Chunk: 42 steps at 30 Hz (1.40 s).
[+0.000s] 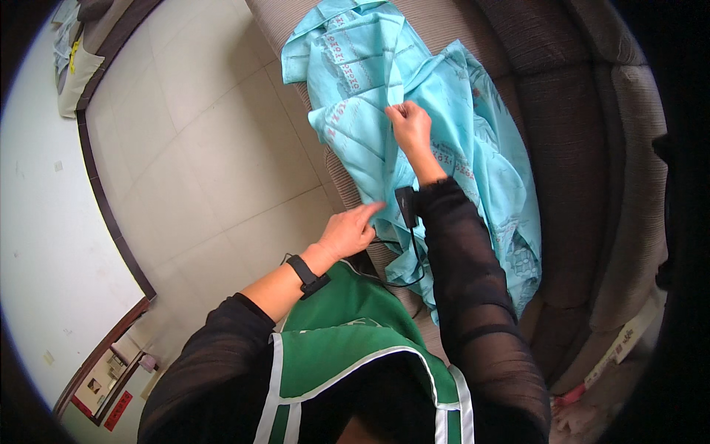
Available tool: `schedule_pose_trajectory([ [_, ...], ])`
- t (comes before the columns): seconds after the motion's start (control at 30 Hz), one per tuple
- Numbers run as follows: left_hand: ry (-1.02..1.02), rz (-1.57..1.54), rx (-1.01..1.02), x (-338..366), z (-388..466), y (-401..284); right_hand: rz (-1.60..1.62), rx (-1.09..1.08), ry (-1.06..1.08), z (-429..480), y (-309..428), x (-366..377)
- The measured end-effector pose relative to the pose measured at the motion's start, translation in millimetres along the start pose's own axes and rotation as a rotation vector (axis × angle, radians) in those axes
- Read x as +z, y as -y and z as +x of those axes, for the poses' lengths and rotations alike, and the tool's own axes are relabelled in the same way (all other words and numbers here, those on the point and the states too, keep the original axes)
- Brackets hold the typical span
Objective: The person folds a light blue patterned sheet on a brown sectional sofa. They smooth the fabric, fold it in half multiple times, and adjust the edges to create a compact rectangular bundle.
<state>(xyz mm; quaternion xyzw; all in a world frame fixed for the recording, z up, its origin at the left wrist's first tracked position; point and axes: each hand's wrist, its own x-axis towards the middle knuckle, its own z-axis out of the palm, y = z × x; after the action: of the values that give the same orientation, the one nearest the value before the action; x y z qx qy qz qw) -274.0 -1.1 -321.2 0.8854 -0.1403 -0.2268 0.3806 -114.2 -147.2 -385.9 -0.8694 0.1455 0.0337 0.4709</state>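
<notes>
A rumpled turquoise printed cloth [355, 150] lies over the seat of a brown sofa. My right hand [411, 126] pinches a fold of it near the middle, fingertips closed together on the fabric. Lower and to the left, my left hand [349, 230] reaches to the cloth's near left edge with its index finger stretched out; its other fingers are partly curled, and whether it touches the cloth is unclear. A black strap with a small device [310, 280] sits round my left wrist. Another black device [407, 206] with a cable is at my right wrist.
The ribbed sofa seat [346, 180] runs under the cloth, with dark back cushions [566, 166] to the right. Pale floor tiles [222, 155] extend to the left, up to a white wall [44, 211]. A green apron [355, 344] covers my front, and a thin black cable [413, 283] loops near the cloth.
</notes>
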Motion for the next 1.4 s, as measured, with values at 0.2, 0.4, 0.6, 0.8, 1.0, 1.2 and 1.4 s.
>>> schedule_pose_trajectory([
  [0.2, -0.323, -0.289, -0.239, -26, 65, 7, 0.254, 0.281, 0.065, -75, -20, -32],
  [0.4, -0.421, -0.096, -0.436, -8, 126, 1, 0.462, 0.286, 0.074, -119, -23, -27],
  [0.6, -0.398, -1.052, -0.737, 14, 104, 7, 0.491, 0.329, 0.133, -143, -29, -24],
  [0.8, -0.408, -1.010, -0.572, 22, 93, 19, 0.842, 0.498, -0.060, -126, -53, -56],
  [1.0, -0.401, -0.935, -0.526, 15, 82, 11, 0.773, 0.546, 0.125, -78, -46, -52],
  [1.2, -0.405, -0.917, -0.518, 15, 74, 11, 0.760, 0.524, 0.210, -59, -29, -13],
  [1.4, -0.460, -0.712, -0.496, 13, 56, 41, 0.843, 0.566, -0.064, -51, -68, -59],
])
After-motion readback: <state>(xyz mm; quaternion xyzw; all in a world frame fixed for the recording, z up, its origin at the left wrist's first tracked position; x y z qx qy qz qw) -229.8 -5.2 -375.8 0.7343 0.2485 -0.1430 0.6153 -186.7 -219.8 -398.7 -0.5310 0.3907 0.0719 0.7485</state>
